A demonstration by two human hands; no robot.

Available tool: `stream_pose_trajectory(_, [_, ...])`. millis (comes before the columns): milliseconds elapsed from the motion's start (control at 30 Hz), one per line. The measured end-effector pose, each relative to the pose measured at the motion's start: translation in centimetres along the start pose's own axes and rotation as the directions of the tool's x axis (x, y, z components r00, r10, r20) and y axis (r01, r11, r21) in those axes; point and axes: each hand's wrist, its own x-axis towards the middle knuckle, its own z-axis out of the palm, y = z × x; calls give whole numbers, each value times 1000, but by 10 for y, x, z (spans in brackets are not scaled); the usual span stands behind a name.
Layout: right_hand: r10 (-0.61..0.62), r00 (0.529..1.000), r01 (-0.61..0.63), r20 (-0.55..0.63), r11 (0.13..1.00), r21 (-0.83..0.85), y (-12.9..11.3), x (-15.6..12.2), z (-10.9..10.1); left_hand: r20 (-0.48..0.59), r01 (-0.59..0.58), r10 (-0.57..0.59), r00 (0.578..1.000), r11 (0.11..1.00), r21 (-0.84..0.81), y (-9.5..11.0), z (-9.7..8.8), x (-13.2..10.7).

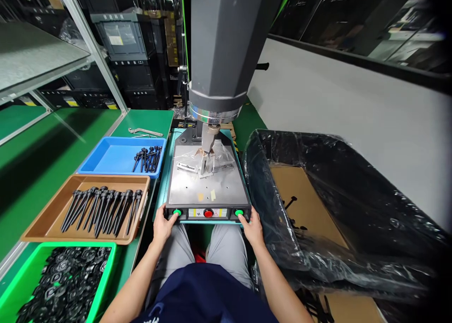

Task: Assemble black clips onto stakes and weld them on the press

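A grey press machine point(219, 45) stands over a metal base plate point(206, 186), its horn point(209, 139) lowered onto a small part under clear plastic film. My left hand point(163, 226) rests at the front panel's left corner, thumb on the left green button point(177, 213). My right hand point(252, 228) rests at the right corner, thumb by the right green button point(239, 213). A red button point(208, 213) sits between them. Both hands hold nothing, with fingers curled loosely round the panel edge.
On the green bench to the left stand a blue tray point(113, 156) with several black pins, a brown tray point(52, 214) with several more, and a green bin point(21, 285) of black washers. A cardboard box lined with black plastic point(318, 172) stands at right.
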Motion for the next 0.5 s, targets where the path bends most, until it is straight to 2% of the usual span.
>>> stream_pose_trajectory(367, [-2,1000,2,11,1000,23,-1,1,-2,15,21,-21,1000,999,-31,0,0,-1])
stream_pose_trajectory(433, [2,1000,-2,11,1000,28,-2,1,-2,-29,9,-9,1000,1000,-14,5,-1,-1])
stream_pose_trajectory(500, [0,1000,0,-4,1000,28,-4,1,-3,-135,-77,81,988,996,32,18,-2,-2])
